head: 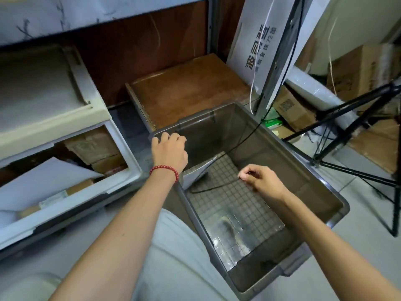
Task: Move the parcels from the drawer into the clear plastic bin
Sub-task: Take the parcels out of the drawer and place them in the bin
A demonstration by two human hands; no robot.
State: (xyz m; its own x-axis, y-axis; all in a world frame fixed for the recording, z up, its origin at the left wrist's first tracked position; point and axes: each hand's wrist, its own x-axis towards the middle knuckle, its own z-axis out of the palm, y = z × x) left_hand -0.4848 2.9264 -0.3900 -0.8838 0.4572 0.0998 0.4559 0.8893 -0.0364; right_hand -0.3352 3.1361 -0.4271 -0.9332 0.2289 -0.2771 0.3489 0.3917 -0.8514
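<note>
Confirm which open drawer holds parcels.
The white plastic drawer at left, packed with cardboard and white parcels; the brown wooden drawer behind the bin shows a bare bottom.

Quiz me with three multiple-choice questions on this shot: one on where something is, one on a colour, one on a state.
1. Where is the left hand?
A. At the clear bin's far rim
B. Inside the drawer
C. On the tripod

2. What colour is the bracelet?
A. Blue
B. Red
C. Green

3. What is the right hand doing?
A. Pinching a black cable
B. Lying flat
C. Holding a box

Answers: A, its fingers curl over the rim corner; B, red beads circle the left wrist; A, thumb and finger close on the cable.
</note>
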